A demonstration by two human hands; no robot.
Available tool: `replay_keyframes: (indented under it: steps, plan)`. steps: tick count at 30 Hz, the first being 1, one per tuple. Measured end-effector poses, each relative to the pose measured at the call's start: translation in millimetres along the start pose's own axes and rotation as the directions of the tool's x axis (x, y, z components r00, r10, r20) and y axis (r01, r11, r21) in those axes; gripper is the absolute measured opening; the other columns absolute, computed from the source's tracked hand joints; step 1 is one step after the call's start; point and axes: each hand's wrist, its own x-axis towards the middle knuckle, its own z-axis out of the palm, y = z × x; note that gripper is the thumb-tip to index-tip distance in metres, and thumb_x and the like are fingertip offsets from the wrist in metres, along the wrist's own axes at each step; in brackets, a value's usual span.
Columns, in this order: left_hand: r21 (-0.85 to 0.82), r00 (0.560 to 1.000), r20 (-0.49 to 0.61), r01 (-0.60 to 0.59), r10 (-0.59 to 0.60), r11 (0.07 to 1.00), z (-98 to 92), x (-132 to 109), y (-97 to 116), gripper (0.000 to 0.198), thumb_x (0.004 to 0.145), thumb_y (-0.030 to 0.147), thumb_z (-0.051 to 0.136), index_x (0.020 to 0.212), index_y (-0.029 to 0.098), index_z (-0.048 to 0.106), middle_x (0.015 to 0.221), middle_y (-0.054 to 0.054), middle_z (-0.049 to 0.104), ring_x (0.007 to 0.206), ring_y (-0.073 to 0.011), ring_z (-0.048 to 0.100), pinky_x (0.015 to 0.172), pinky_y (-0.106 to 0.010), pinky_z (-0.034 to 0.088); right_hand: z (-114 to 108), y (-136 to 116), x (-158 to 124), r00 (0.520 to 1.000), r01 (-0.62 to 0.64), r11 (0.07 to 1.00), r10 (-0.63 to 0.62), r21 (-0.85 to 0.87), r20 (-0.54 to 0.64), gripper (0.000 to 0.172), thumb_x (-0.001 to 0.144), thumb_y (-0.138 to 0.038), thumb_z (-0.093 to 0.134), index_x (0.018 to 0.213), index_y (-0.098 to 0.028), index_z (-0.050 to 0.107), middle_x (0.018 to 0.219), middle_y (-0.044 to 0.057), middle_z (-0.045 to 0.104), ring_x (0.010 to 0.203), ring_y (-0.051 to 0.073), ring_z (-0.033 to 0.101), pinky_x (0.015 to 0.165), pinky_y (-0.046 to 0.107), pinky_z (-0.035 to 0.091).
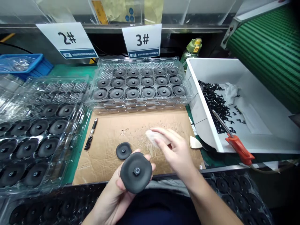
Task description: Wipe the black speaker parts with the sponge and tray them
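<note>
My left hand (119,190) grips a round black plastic disc (136,184) with a small raised hub at its centre, face up, close to the table's front edge. My right hand (177,151) is closed on a white cloth pad (153,137), held just above the cardboard, to the right of the disc and apart from it. A second black disc (123,150) lies on the cardboard sheet (105,165), just behind the held one. To the right of my right hand rests another small white pad (195,142).
Clear trays of black discs stand at the back (140,101) and left (79,117). A black pen (91,132) lies on the cardboard. At right, a white bin (203,120) holds small black parts, with an orange-handled tool (239,148) across its rim. A green bottle (191,51) stands behind.
</note>
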Motion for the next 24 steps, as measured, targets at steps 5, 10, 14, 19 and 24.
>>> replay_keyframes:
  steps: [5, 10, 14, 19, 24]
  plan:
    - [-0.076, 1.000, 0.010, 0.022, -0.021, 0.997, -10.5, 0.9, 2.6, 0.054, 0.061, 0.038, 0.073, 0.113, 0.029, 0.060, 0.120, -0.006, 0.062, 0.109, -0.0278, 0.056, 0.090, -0.033, 0.047, 22.5, 48.6, -58.1, 0.962, -0.203, 0.975, 0.217, -0.093, 0.165, 0.030, 0.088, -0.018, 0.042, 0.114, -0.021, 0.056, 0.097, 0.006, 0.063, 0.087, 0.018, 0.059, 0.075, 0.035, 0.049]
    - [-0.085, 1.000, 0.020, 0.017, -0.015, 0.996, -13.4, 3.0, 4.1, 0.056, 0.061, 0.039, 0.072, 0.115, 0.029, 0.059, 0.121, -0.004, 0.061, 0.110, -0.0267, 0.056, 0.091, -0.030, 0.047, 28.6, 48.3, -80.7, 0.961, -0.220, 0.968, 0.236, -0.120, 0.142, 0.028, 0.088, -0.019, 0.043, 0.112, -0.020, 0.056, 0.097, 0.006, 0.064, 0.088, 0.019, 0.059, 0.076, 0.036, 0.050]
    - [-0.031, 1.000, -0.002, -0.017, 0.016, 0.999, -8.6, -0.8, 3.5, 0.055, 0.064, 0.031, 0.073, 0.117, 0.030, 0.057, 0.121, -0.003, 0.061, 0.110, -0.0243, 0.056, 0.093, -0.030, 0.045, 11.6, -6.1, -44.4, 0.992, -0.108, 0.992, 0.104, -0.066, -0.066, 0.029, 0.086, -0.019, 0.049, 0.115, -0.022, 0.054, 0.110, 0.004, 0.061, 0.097, 0.017, 0.057, 0.080, 0.030, 0.048]
    - [0.008, 0.997, -0.068, -0.031, 0.031, 0.999, -12.2, -8.5, 2.2, 0.041, 0.068, 0.022, 0.071, 0.108, 0.029, 0.063, 0.110, 0.000, 0.066, 0.106, -0.0190, 0.058, 0.092, -0.025, 0.046, 26.7, -64.9, -20.6, 0.926, 0.368, 0.927, -0.359, -0.074, 0.113, 0.028, 0.084, -0.011, 0.044, 0.109, -0.010, 0.056, 0.092, 0.008, 0.065, 0.080, 0.017, 0.058, 0.073, 0.032, 0.046]
    - [-0.030, 0.991, -0.030, -0.134, 0.133, 0.991, -15.4, -13.4, 2.2, 0.031, 0.065, 0.029, 0.073, 0.096, 0.031, 0.068, 0.096, 0.006, 0.071, 0.092, -0.0108, 0.063, 0.078, -0.014, 0.049, 41.3, -71.4, -13.0, 0.927, 0.286, 0.948, -0.237, -0.139, 0.290, 0.026, 0.087, -0.014, 0.041, 0.108, -0.012, 0.056, 0.087, 0.006, 0.063, 0.075, 0.017, 0.055, 0.070, 0.032, 0.044]
